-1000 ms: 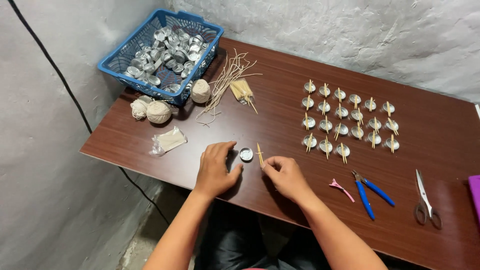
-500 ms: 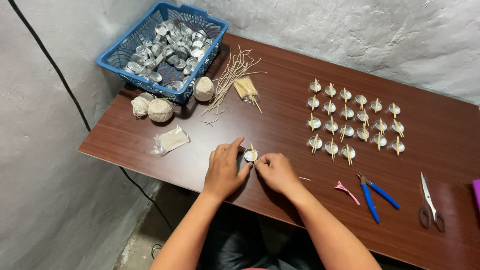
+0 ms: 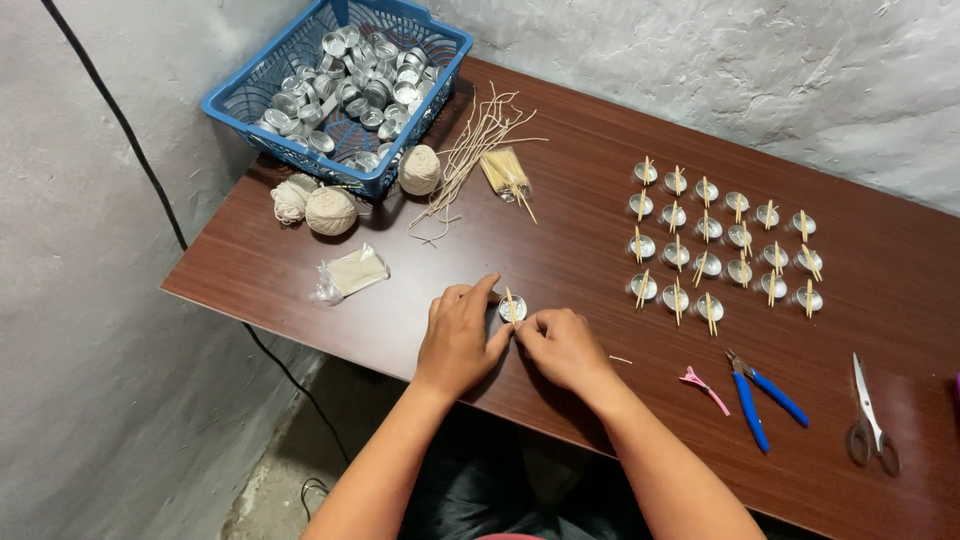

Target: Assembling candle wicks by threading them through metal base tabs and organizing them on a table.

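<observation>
Metal cup (image 3: 512, 309) pinched between my left hand (image 3: 458, 335) and right hand (image 3: 562, 345) at centre; three twine balls (image 3: 331, 210) upper left, one scissors (image 3: 868, 415) lower right

Basket (image 3: 262, 88) at upper left: far rim cut off by the top edge. Desk (image 3: 600, 120): right end and lower right corner run out of frame. Cup (image 3: 512, 309) at centre: partly covered by fingertips of left hand (image 3: 458, 338) and right hand (image 3: 562, 346); grip too small to tell. Both forearms cut off at the bottom edge.
</observation>
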